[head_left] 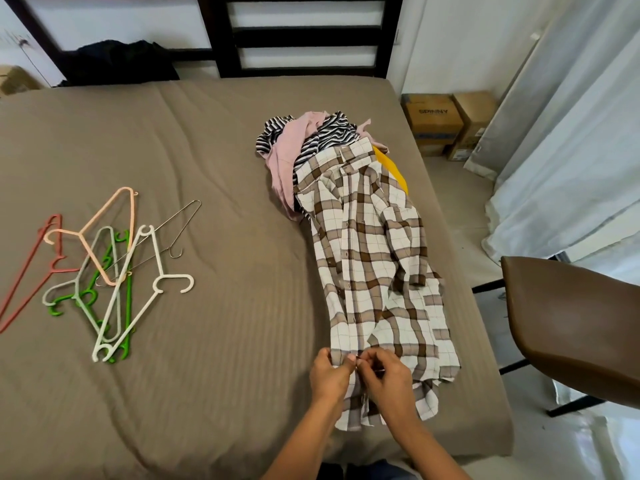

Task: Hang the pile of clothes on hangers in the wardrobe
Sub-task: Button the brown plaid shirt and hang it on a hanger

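A brown-and-white plaid shirt (pixel 374 258) lies stretched along the right side of the bed (pixel 214 161), its collar toward the headboard. My left hand (pixel 330 374) pinches the shirt's front edge near the hem. My right hand (pixel 384 374) pinches the same button strip right beside it. Behind the shirt sits the pile of clothes (pixel 311 140): a pink garment, a black-and-white striped one and something yellow underneath. Several hangers (pixel 110 271) in pink, red, green, white and bare wire lie in a loose heap on the left of the bed.
A dark garment (pixel 121 62) is draped at the black headboard (pixel 304 36). A brown chair (pixel 571 323) stands close to the bed's right edge. Cardboard boxes (pixel 446 123) sit on the floor by a white curtain (pixel 571 150).
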`<control>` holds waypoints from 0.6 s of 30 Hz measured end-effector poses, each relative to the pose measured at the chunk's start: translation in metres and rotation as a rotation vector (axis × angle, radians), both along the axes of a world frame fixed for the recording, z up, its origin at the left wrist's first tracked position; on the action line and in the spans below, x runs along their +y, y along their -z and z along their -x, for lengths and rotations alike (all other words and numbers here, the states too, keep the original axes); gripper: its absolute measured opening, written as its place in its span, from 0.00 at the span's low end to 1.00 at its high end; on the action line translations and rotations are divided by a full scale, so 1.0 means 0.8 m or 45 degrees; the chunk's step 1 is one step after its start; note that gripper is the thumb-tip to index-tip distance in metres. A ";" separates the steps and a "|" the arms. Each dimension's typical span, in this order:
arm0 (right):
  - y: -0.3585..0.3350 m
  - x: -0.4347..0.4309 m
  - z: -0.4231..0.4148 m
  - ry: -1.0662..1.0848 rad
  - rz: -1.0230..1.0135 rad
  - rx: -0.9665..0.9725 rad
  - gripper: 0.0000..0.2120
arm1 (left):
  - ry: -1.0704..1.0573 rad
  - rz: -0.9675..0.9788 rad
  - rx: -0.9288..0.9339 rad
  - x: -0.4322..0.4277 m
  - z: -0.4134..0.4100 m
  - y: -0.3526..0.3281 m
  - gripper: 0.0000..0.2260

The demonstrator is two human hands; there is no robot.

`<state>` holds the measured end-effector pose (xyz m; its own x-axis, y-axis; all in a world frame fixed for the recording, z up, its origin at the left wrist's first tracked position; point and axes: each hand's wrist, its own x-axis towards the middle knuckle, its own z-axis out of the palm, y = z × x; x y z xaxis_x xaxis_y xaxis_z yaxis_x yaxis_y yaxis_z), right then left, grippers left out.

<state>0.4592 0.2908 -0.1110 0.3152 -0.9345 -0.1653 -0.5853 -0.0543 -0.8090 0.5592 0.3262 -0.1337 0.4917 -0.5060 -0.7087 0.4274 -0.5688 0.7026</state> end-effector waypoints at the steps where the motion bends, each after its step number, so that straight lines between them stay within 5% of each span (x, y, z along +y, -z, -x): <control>1: -0.004 -0.002 0.000 0.023 -0.083 -0.041 0.07 | 0.007 0.027 -0.028 0.000 0.000 0.000 0.07; 7: -0.029 -0.019 -0.001 0.172 -0.683 -0.301 0.10 | 0.220 0.129 -0.214 -0.001 0.002 -0.014 0.07; 10: -0.046 -0.039 0.007 0.268 -1.371 -0.486 0.08 | 0.277 0.264 -0.031 0.004 -0.003 -0.023 0.08; 12: -0.046 -0.049 0.014 0.252 -1.554 -0.449 0.08 | 0.318 0.342 0.056 0.008 -0.007 -0.026 0.11; 13: -0.044 -0.054 0.014 0.211 -1.442 -0.316 0.07 | 0.349 0.368 0.062 0.010 -0.009 -0.024 0.11; 16: -0.038 -0.068 0.000 0.142 -0.462 0.156 0.14 | 0.398 0.433 0.049 0.014 -0.007 -0.025 0.12; 18: -0.043 -0.076 -0.020 -0.009 -0.251 0.205 0.24 | 0.417 0.440 0.041 0.016 -0.003 -0.026 0.08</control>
